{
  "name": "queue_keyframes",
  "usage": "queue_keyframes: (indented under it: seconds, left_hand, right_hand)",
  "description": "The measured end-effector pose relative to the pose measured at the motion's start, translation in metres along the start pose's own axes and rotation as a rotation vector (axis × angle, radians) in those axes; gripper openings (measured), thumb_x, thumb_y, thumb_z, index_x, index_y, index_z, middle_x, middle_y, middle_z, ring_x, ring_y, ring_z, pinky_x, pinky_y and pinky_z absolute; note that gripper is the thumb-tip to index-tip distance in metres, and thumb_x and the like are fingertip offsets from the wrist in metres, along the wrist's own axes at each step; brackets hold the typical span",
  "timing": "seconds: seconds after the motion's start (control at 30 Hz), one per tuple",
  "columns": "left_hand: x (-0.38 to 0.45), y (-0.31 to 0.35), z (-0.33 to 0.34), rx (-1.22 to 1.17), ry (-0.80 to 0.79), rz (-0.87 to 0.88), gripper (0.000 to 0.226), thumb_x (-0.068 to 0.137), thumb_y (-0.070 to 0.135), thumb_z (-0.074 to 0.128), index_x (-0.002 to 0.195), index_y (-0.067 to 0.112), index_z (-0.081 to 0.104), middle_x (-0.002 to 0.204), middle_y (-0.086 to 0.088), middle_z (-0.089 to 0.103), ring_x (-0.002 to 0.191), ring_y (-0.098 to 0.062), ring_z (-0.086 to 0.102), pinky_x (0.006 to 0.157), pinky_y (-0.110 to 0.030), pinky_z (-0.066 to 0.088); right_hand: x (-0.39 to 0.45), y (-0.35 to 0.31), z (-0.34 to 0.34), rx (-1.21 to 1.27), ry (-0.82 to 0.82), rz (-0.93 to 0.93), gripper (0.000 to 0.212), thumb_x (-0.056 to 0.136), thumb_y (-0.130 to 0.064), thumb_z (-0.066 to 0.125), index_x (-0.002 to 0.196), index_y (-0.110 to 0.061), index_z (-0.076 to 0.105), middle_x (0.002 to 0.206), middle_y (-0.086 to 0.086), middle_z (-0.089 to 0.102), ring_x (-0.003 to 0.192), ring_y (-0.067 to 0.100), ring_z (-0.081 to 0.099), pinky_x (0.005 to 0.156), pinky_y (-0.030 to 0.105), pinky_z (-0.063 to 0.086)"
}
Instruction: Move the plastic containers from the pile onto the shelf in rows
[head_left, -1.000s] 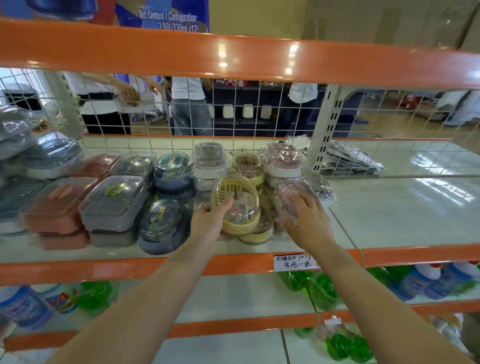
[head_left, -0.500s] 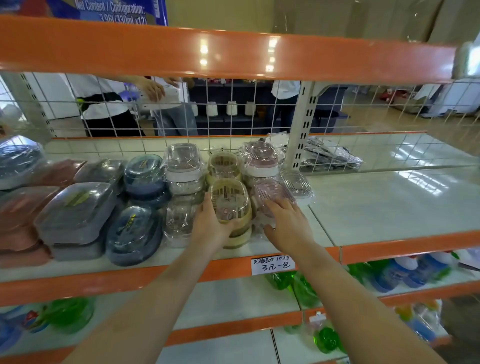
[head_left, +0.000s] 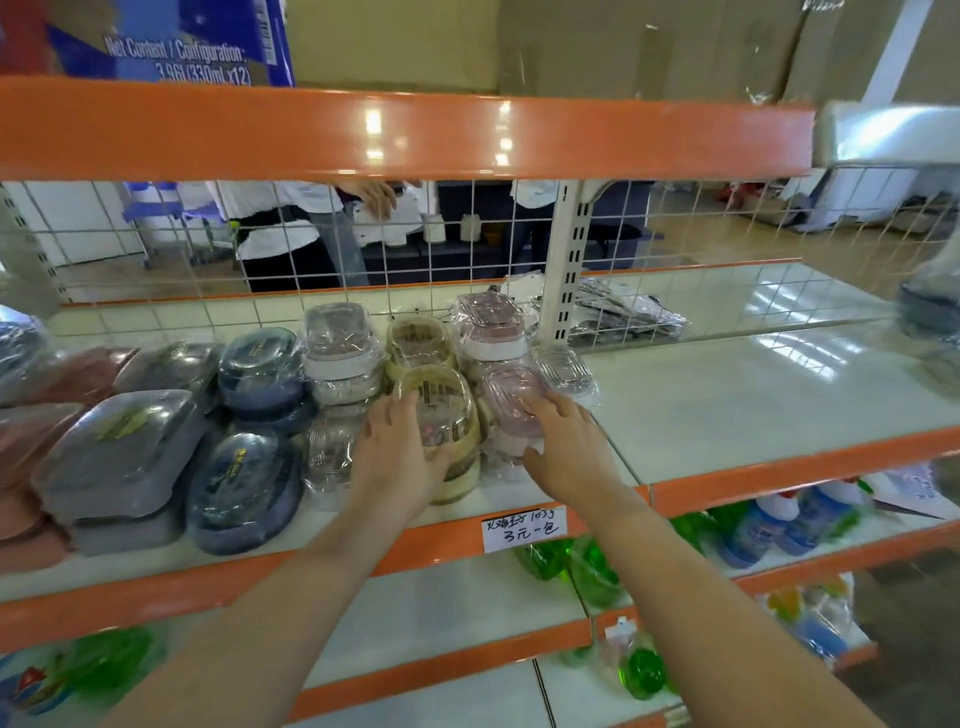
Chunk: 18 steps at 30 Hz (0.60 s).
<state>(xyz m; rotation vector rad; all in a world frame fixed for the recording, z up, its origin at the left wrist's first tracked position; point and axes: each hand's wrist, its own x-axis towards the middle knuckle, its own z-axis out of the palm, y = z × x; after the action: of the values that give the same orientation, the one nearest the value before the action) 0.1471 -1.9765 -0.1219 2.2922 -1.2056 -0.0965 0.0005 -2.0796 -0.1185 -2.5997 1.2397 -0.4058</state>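
Wrapped plastic containers stand in rows on the white shelf (head_left: 727, 410). My left hand (head_left: 397, 457) holds a yellow oval container (head_left: 439, 410) stacked on another at the shelf's front. My right hand (head_left: 566, 447) rests on a pink container (head_left: 511, 400) beside it, thumb under its front edge. Behind them stand a second yellow container (head_left: 418, 340) and a pink and white stack (head_left: 491, 325). A clear container (head_left: 563, 369) lies to the right of the pink one. Blue oval containers (head_left: 244, 483) and grey ones (head_left: 122, 447) fill the left.
The shelf's right half is bare white board. A wire grid (head_left: 467, 249) backs the shelf, with people standing beyond it. An orange beam (head_left: 415, 130) runs overhead. A handwritten price tag (head_left: 522, 527) hangs on the front rail. Green and blue bottles (head_left: 769, 525) fill the lower shelves.
The yellow container in my left hand has come down onto the front stack. My right hand stays on the pink container. The camera has swung to the right.
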Motion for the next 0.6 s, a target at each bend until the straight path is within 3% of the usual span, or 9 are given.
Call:
queue_keyframes:
  seconds: [0.23,0.43,0.6]
  left_hand:
    - [-0.008,0.026,0.001,0.120,-0.053,0.185,0.054,0.093,0.030,0.052,0.142,0.020,0.032,0.144,-0.006,0.031,0.134,-0.026,0.030,0.108,-0.041,0.029]
    - [-0.010,0.083,0.017,0.097,-0.162,0.349,0.045,0.096,0.028,0.049,0.139,0.020,0.039,0.136,-0.001,0.043,0.121,-0.020,0.047,0.088,-0.030,0.039]
    - [-0.005,0.148,0.055,0.006,-0.295,0.452,0.040,0.095,0.026,0.051,0.134,0.021,0.044,0.126,0.001,0.050,0.113,-0.014,0.050,0.095,-0.033,0.042]
  right_hand:
    - [-0.032,0.043,-0.008,0.027,0.014,0.171,0.063,0.090,-0.016,0.052,0.147,-0.021,0.026,0.147,0.008,0.032,0.133,0.027,0.035,0.109,0.036,0.032]
    - [-0.057,0.099,-0.032,0.046,0.064,0.295,0.053,0.093,-0.016,0.049,0.143,-0.021,0.034,0.137,0.007,0.044,0.122,0.024,0.046,0.096,0.035,0.042]
    - [-0.067,0.169,-0.062,0.052,0.079,0.385,0.051,0.091,-0.012,0.046,0.141,-0.020,0.038,0.132,0.009,0.048,0.112,0.028,0.053,0.087,0.038,0.048]
